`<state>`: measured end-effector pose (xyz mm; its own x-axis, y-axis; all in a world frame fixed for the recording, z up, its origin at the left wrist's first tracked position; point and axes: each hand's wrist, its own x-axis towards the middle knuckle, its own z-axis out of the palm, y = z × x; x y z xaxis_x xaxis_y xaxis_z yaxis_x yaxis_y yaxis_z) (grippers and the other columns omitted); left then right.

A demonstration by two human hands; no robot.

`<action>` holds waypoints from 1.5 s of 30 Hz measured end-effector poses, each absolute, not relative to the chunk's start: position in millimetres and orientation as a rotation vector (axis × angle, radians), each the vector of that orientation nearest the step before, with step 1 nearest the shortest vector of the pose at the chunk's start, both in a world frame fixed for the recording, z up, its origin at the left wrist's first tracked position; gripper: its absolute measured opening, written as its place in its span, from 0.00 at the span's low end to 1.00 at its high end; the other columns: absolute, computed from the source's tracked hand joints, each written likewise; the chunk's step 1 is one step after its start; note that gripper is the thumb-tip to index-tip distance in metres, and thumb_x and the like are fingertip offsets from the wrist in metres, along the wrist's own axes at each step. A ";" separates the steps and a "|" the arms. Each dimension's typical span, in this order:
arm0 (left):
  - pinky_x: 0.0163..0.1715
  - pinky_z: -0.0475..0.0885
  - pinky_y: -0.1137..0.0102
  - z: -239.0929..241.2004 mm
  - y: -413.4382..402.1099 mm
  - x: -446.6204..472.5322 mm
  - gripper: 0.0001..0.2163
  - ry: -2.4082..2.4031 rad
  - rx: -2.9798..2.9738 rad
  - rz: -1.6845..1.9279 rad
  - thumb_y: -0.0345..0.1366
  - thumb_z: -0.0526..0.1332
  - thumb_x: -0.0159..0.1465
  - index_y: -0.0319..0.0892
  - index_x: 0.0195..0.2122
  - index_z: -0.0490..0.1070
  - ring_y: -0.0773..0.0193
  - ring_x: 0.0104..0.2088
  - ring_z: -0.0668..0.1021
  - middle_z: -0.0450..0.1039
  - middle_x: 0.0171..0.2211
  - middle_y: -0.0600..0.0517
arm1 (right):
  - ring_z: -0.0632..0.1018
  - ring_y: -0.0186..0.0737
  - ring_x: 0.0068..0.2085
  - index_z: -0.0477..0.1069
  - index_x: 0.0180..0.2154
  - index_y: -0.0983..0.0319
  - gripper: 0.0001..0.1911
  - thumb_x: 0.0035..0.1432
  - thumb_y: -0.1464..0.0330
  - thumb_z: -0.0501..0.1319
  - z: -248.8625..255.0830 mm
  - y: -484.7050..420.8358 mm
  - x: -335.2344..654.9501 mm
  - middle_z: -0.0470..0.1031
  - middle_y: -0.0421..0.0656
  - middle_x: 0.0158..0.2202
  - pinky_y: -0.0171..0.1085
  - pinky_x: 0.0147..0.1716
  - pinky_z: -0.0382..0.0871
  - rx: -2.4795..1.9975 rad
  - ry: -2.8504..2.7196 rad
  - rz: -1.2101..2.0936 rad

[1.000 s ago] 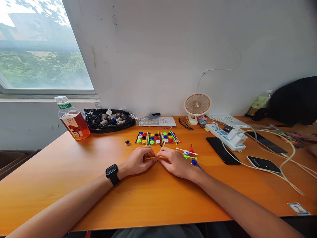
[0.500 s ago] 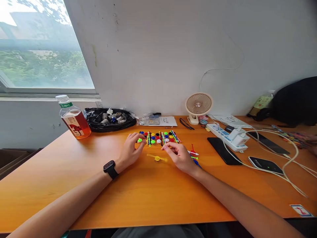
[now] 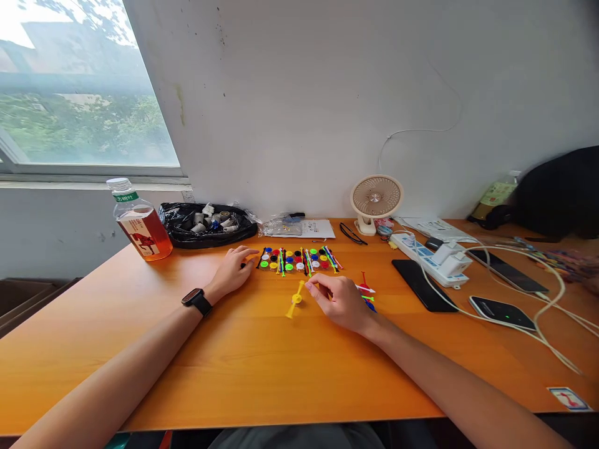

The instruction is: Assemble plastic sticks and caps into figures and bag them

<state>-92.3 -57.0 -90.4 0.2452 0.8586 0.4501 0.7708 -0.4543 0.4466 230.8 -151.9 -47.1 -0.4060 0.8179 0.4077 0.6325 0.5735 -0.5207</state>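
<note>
A yellow spinner (image 3: 296, 299), a bar with flared ends over a small round base, stands on the table in front of me. My right hand (image 3: 337, 299) is just right of it, thumb and forefinger drawn together by the bar's far end; whether they touch it I cannot tell. No object shows between these fingers. Further left, my left hand (image 3: 234, 269) lies with fingers stretched out, its forefinger near the left end of the rows of coloured round pieces (image 3: 290, 267). Coloured bars (image 3: 282, 262) lie between those rows. Partly behind my right hand are several assembled spinners (image 3: 367, 290).
A bottle of amber drink (image 3: 143, 224) and a black plastic bag (image 3: 206, 227) of grey parts stand at the back left. A small fan (image 3: 375, 199) is near the wall. To the right lie a power strip (image 3: 425, 259), cables and phones (image 3: 501, 312). Someone's blurred hand (image 3: 578, 265) shows at far right.
The yellow bar, blurred and lying crosswise before, now points away from me and looks sharp. My left hand has moved left, away from the spinner. My right hand has barely shifted.
</note>
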 end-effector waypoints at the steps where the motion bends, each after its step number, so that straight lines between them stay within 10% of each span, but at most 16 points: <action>1: 0.53 0.69 0.56 -91.3 -57.0 -91.6 0.17 1.555 2.424 0.947 0.40 0.53 0.73 0.45 0.56 0.78 0.50 0.50 0.76 0.77 0.54 0.46 | 0.67 0.35 0.24 0.77 0.37 0.59 0.15 0.73 0.59 0.57 -47.3 -151.7 231.0 0.67 0.35 0.21 0.36 0.29 0.54 -1.151 -2.174 0.373; 37: 0.39 0.72 0.63 -91.7 -54.6 -98.1 0.08 1.799 2.171 1.071 0.37 0.57 0.68 0.42 0.37 0.74 0.55 0.35 0.80 0.81 0.37 0.46 | 0.69 0.35 0.25 0.76 0.35 0.59 0.15 0.74 0.61 0.57 -51.6 -150.3 232.7 0.70 0.37 0.23 0.36 0.29 0.57 -1.121 -2.219 0.364; 45: 0.40 0.71 0.62 -93.0 -56.4 -95.4 0.07 1.778 2.268 1.015 0.38 0.56 0.69 0.43 0.37 0.72 0.53 0.38 0.79 0.80 0.39 0.45 | 0.77 0.47 0.52 0.76 0.50 0.58 0.08 0.71 0.68 0.62 -51.0 -154.7 227.8 0.80 0.48 0.48 0.45 0.55 0.71 -0.766 -2.327 0.312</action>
